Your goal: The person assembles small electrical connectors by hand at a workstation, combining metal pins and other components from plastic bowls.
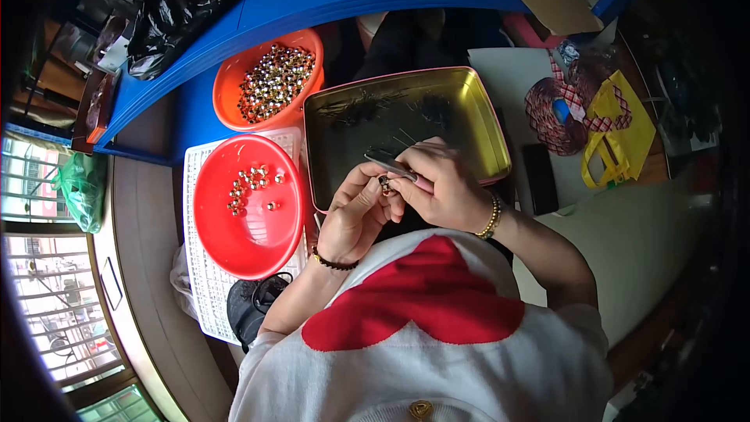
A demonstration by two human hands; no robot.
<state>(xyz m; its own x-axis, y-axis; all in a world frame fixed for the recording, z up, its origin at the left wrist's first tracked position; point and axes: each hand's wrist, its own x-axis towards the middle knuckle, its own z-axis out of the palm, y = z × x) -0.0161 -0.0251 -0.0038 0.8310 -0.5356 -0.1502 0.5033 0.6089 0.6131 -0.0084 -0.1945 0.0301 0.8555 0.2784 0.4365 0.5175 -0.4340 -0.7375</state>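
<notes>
Over the near edge of the tin [500,137], my left hand [355,215] pinches a small shiny metal ball [384,183] between thumb and fingers. Close against it is my right hand [437,180], wrapped round a small hand tool [386,162] with a grey metal end and a pinkish handle. Its exact kind is hard to make out. A thin dark strand rises near the right fingers. Bunches of dark thin strands [359,109] lie inside the tin. To the left, a red bowl [266,234] holds several similar shiny balls [251,180].
An orange bowl [223,94] full of shiny balls stands behind the red one. A white plastic basket [205,297] sits under the red bowl. Right of the tin are a dark phone-like slab [538,178], checked ribbon rolls [555,113] and a yellow bag [637,137]. A blue table edge [328,0] crosses the back.
</notes>
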